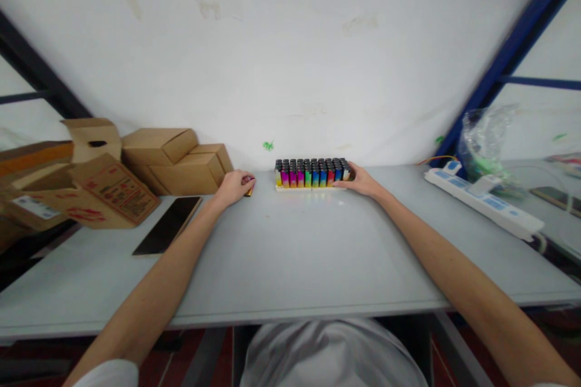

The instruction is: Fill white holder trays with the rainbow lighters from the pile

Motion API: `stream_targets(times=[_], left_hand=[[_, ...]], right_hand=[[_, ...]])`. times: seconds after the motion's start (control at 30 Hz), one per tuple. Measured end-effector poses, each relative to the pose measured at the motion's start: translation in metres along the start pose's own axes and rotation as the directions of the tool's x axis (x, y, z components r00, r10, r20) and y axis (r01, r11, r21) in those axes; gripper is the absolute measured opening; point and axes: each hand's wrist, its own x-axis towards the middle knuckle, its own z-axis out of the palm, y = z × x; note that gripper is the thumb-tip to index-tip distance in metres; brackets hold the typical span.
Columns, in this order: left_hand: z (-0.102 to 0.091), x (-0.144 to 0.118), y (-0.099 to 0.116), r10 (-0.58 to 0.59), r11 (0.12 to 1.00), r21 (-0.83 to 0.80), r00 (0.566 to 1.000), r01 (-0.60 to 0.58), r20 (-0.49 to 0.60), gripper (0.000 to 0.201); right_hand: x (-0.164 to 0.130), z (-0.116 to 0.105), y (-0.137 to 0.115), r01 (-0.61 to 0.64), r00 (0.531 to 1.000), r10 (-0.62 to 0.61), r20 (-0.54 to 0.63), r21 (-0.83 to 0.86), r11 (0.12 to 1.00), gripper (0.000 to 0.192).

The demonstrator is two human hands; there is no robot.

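Observation:
Rows of lighters (pixel 313 175) with rainbow-coloured bodies and black tops stand upright in a low, pale tray (pixel 295 189) near the wall. My right hand (pixel 361 182) grips the right end of this block, its thumb across the front of the lighters and its fingers round the side, partly hidden. To the left of the tray, my left hand (pixel 233 187) rests on the table with its fingers pinched together. A small yellow lighter (pixel 249 192) shows under these fingertips, mostly covered by the hand.
A dark phone or tablet (pixel 169 227) lies beside my left forearm. Closed cardboard boxes (pixel 181 163) and an opened printed box (pixel 109 187) stand at the left. On the right are a white power strip (pixel 483 199) with plugs and a clear plastic bag (pixel 483 139).

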Motion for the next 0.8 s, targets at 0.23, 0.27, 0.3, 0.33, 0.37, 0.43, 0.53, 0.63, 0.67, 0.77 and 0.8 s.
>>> stream_targets(times=[0.23,0.27,0.3,0.33,0.37,0.43,0.53,0.63,0.67,0.77,0.8], left_hand=[[0.0010,-0.0015,0.0010,-0.006,1.000,-0.001,1.000,0.006,-0.022,0.047],[0.0007,-0.0020,0.0017,-0.010,1.000,-0.007,1.000,0.010,-0.027,0.049],[0.0005,-0.0024,0.0025,-0.010,1.000,-0.011,0.999,0.010,-0.031,0.052],[0.0003,-0.0028,0.0035,-0.003,1.000,-0.005,1.000,0.003,-0.031,0.055],[0.0003,-0.0030,0.0046,0.012,1.000,0.014,1.000,-0.012,-0.026,0.057],[0.0007,-0.0031,0.0067,0.047,0.996,0.081,0.999,-0.047,-0.003,0.055],[0.0019,-0.0026,0.0076,0.057,0.985,0.159,0.998,-0.062,0.036,0.048],[0.0017,-0.0019,0.0049,0.026,0.981,0.193,0.999,-0.035,0.048,0.046],[0.0012,-0.0018,0.0034,0.014,0.978,0.207,0.999,-0.025,0.052,0.046],[-0.0013,-0.0019,-0.0011,-0.034,0.966,0.257,0.997,0.017,0.063,0.045],[-0.0021,-0.0020,-0.0022,-0.052,0.961,0.274,0.996,0.031,0.067,0.043]], right_hand=[[-0.0009,0.0011,-0.0043,-0.016,1.000,0.016,0.001,0.011,1.000,0.078],[-0.0008,0.0012,-0.0042,-0.013,1.000,0.013,0.003,0.015,1.000,0.078],[-0.0007,0.0012,-0.0039,-0.008,1.000,0.008,0.006,0.018,1.000,0.078],[-0.0005,0.0013,-0.0033,-0.003,1.000,0.003,0.009,0.020,1.000,0.078],[-0.0003,0.0014,-0.0024,0.002,1.000,-0.002,0.009,0.021,1.000,0.078],[0.0001,0.0015,-0.0002,0.008,1.000,-0.008,0.010,0.018,1.000,0.078],[0.0007,0.0014,0.0032,0.016,1.000,-0.016,0.012,0.016,1.000,0.078],[0.0012,0.0011,0.0052,0.023,1.000,-0.023,0.021,0.018,1.000,0.078],[0.0012,0.0010,0.0055,0.022,1.000,-0.022,0.022,0.017,1.000,0.078],[0.0013,0.0010,0.0056,0.013,1.000,-0.013,0.016,0.008,1.000,0.079],[0.0013,0.0010,0.0055,0.009,1.000,-0.010,0.016,0.007,1.000,0.079]])
